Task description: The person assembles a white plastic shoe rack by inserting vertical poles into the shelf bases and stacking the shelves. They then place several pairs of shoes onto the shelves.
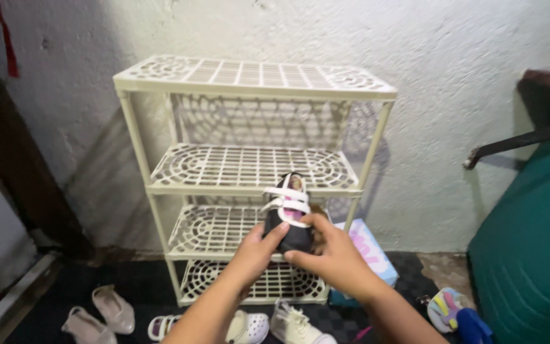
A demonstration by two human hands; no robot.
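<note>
Rough white wall, cream plastic shoe rack (249,178) standing against it, all four shelves bare.

Centre frame, both hands grip one small black shoe (289,220) with white straps, toe up, long axis near upright, in front of the second and third shelves. The left hand (257,251) clasps its side and the right hand (332,255) pinches the heel. Loose pale shoes (112,309) lie on the floor, lower left.

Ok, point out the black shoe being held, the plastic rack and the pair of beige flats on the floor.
black shoe (291,220): head view, on its white straps.
plastic rack (249,73): head view, on the top shelf grid.
beige flats (114,309): head view, on the right-hand flat.
</note>
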